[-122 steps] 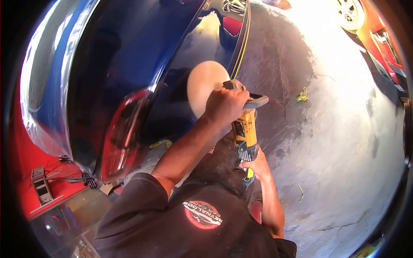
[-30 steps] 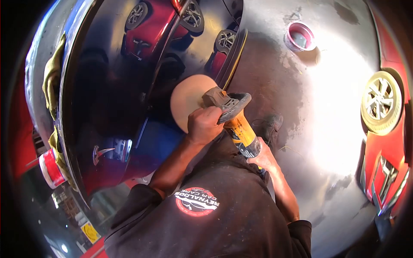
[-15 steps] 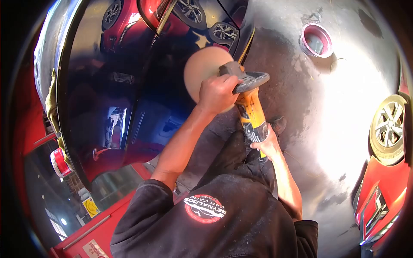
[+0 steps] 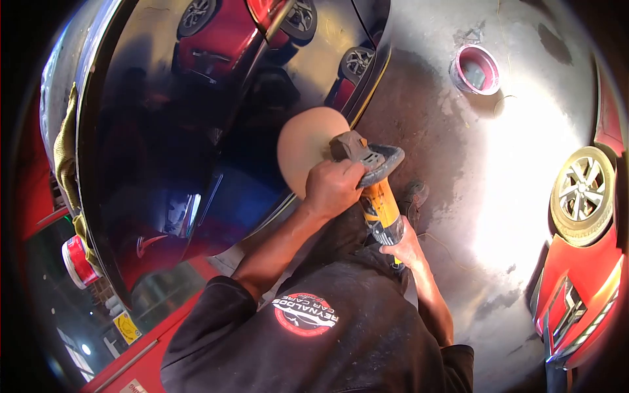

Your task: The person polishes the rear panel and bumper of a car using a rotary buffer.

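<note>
My left hand is wrapped round the front handle of a yellow and black polisher. Lower down, my right hand grips the rear of the same tool's body. A round, pale orange pad on the tool's head faces the side of a dark blue car and appears to rest on it. The glossy panel shows reflections of a red car and wheels. Part of the pad is hidden behind my left hand and the tool's head.
A pink bucket stands on the concrete floor. At the right is a red car with a light-coloured wheel. A yellowish cloth and a red and white container are at the left. A thin cord lies near my foot.
Since half a second ago, both hands and the polisher have shifted down in view, with the pad lower against the car. The bucket and right-hand wheel appear slightly further left. Both grips stay the same.
</note>
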Action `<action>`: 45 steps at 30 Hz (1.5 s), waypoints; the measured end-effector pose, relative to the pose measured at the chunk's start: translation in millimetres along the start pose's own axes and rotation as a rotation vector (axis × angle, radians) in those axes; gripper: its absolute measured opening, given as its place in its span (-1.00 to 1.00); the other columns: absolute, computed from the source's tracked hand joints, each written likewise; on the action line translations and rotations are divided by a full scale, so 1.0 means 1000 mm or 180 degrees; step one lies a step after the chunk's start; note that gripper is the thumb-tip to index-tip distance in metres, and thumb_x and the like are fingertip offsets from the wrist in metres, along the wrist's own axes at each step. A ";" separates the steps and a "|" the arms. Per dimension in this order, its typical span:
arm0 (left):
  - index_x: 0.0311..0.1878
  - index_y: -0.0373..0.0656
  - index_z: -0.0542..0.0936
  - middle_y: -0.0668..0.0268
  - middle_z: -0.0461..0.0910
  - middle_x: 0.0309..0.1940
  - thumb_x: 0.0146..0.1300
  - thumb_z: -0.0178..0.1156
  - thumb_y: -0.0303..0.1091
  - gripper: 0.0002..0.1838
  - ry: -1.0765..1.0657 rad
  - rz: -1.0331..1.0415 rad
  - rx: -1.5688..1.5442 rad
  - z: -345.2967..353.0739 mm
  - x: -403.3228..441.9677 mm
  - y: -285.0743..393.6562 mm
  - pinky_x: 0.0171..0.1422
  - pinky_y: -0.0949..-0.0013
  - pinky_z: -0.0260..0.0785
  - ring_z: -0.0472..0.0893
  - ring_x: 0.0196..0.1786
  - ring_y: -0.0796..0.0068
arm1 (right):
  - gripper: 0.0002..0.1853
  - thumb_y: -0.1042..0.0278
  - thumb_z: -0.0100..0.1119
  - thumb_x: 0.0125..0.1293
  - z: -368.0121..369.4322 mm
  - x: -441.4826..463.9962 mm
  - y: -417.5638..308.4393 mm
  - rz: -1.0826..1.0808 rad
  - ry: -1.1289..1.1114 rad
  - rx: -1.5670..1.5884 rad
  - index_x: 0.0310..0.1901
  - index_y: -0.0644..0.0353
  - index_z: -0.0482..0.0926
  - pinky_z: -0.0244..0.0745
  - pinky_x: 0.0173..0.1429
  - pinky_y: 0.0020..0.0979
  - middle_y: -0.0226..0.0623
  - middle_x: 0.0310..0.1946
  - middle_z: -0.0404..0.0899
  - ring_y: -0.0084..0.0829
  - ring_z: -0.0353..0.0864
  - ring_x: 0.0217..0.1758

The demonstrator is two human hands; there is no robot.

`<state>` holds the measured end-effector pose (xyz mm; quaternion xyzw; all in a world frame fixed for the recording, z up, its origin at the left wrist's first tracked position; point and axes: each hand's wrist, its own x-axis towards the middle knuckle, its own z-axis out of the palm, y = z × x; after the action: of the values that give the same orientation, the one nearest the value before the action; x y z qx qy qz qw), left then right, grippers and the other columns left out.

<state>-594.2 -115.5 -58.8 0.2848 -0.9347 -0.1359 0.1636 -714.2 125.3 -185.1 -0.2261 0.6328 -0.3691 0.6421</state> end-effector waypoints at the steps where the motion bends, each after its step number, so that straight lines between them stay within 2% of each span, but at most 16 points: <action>1: -0.45 -0.04 0.56 0.28 0.59 -0.53 0.09 0.49 -0.37 -0.77 -0.0002 0.0016 -0.0061 -0.003 -0.004 -0.003 -0.41 0.16 0.44 0.65 -0.49 0.18 | -0.12 0.60 0.60 -0.24 0.004 0.000 -0.001 -0.0011 0.0021 0.0087 0.25 0.23 0.43 0.50 0.37 -0.27 -0.24 0.04 0.67 -0.33 0.65 0.18; 7: -0.38 -0.01 0.63 0.32 0.64 -0.49 0.08 0.48 -0.33 -0.84 0.0171 0.0463 -0.0155 -0.005 0.030 -0.026 -0.33 0.17 0.50 0.68 -0.43 0.21 | -0.13 0.65 0.58 -0.23 0.020 0.015 -0.024 -0.0187 0.0403 0.0509 0.25 0.24 0.42 0.52 0.34 -0.27 -0.30 0.03 0.65 -0.37 0.64 0.14; 10: -0.34 0.02 0.66 0.32 0.68 -0.46 0.05 0.48 -0.33 -0.84 0.0324 0.0563 -0.0285 0.016 0.058 -0.040 -0.31 0.16 0.53 0.69 -0.42 0.19 | -0.13 0.68 0.57 -0.23 0.013 0.025 -0.052 0.0181 0.0474 0.0773 0.25 0.24 0.43 0.55 0.31 -0.27 -0.32 0.02 0.65 -0.38 0.65 0.10; 11: -0.32 0.04 0.67 0.31 0.70 -0.45 0.03 0.48 -0.32 -0.84 0.0212 0.0501 -0.0175 0.019 0.067 -0.041 -0.30 0.15 0.54 0.70 -0.41 0.18 | -0.13 0.71 0.55 -0.23 0.009 0.030 -0.054 0.0161 0.0510 0.0707 0.25 0.23 0.43 0.60 0.21 -0.30 -0.33 0.00 0.65 -0.40 0.66 0.05; 15: -0.33 0.04 0.67 0.32 0.69 -0.47 0.04 0.47 -0.32 -0.85 0.0289 0.0531 -0.0096 0.026 0.105 -0.036 -0.32 0.15 0.54 0.70 -0.42 0.19 | -0.15 0.72 0.54 -0.22 -0.010 0.060 -0.048 -0.0318 0.0652 0.0739 0.25 0.25 0.45 0.63 0.07 -0.36 -0.34 -0.02 0.65 -0.43 0.68 0.00; 23: -0.38 0.01 0.63 0.34 0.65 -0.52 0.07 0.47 -0.29 -0.84 0.0426 0.0467 0.0472 0.011 0.178 -0.020 -0.35 0.15 0.53 0.68 -0.48 0.22 | -0.14 0.62 0.58 -0.23 -0.065 0.094 -0.103 -0.0227 0.0161 0.0785 0.24 0.28 0.42 0.66 0.02 -0.33 -0.28 -0.05 0.64 -0.39 0.68 -0.04; 26: -0.45 -0.01 0.56 0.33 0.63 -0.55 0.10 0.47 -0.28 -0.77 0.0537 0.0457 0.0509 0.011 0.203 -0.019 -0.37 0.18 0.51 0.66 -0.50 0.22 | -0.14 0.61 0.59 -0.23 -0.088 0.107 -0.121 -0.0285 0.0204 0.0546 0.24 0.27 0.42 0.67 0.05 -0.31 -0.25 -0.04 0.65 -0.35 0.69 -0.03; 27: -0.46 -0.01 0.54 0.33 0.62 -0.56 0.11 0.47 -0.29 -0.76 0.0553 0.0443 0.0501 0.010 0.208 -0.018 -0.38 0.19 0.50 0.66 -0.51 0.22 | -0.12 0.59 0.59 -0.21 -0.095 0.101 -0.142 -0.0131 0.0078 0.0624 0.27 0.27 0.41 0.65 0.16 -0.28 -0.20 0.00 0.66 -0.29 0.70 0.03; 32: -0.46 -0.03 0.51 0.32 0.56 -0.56 0.12 0.47 -0.33 -0.74 0.0532 0.0203 0.0518 0.012 0.187 -0.001 -0.39 0.17 0.46 0.63 -0.51 0.23 | -0.05 0.52 0.64 -0.22 -0.118 0.096 -0.125 -0.0419 0.0086 -0.0154 0.32 0.28 0.39 0.51 0.40 -0.21 -0.10 0.09 0.66 -0.21 0.66 0.20; 36: -0.41 -0.03 0.58 0.32 0.59 -0.55 0.09 0.47 -0.34 -0.81 0.0216 -0.0158 0.0485 0.021 0.142 0.014 -0.38 0.18 0.48 0.65 -0.50 0.24 | -0.09 0.53 0.65 -0.22 -0.118 0.077 -0.082 -0.0184 -0.0319 -0.0173 0.28 0.26 0.41 0.50 0.40 -0.21 -0.14 0.09 0.67 -0.22 0.64 0.24; 39: -0.39 -0.03 0.61 0.32 0.62 -0.54 0.07 0.47 -0.35 -0.83 0.0062 -0.0275 0.0525 0.019 0.134 0.018 -0.37 0.18 0.50 0.66 -0.49 0.24 | -0.05 0.55 0.66 -0.26 -0.120 0.069 -0.084 0.0210 -0.0546 -0.0085 0.29 0.24 0.41 0.50 0.40 -0.22 -0.16 0.10 0.65 -0.21 0.64 0.22; 45: -0.38 -0.02 0.60 0.34 0.60 -0.55 0.07 0.48 -0.34 -0.81 0.0397 -0.0039 0.0595 -0.006 0.181 0.012 -0.37 0.18 0.48 0.65 -0.48 0.24 | 0.00 0.49 0.69 -0.22 -0.140 0.100 -0.118 -0.0355 -0.0281 -0.0352 0.37 0.23 0.37 0.47 0.45 -0.15 -0.10 0.18 0.63 -0.15 0.61 0.31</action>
<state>-739.8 -211.5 -8.3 0.3124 -0.9295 -0.0312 0.1934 -880.9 0.4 -174.2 -0.3121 0.6097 -0.3584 0.6344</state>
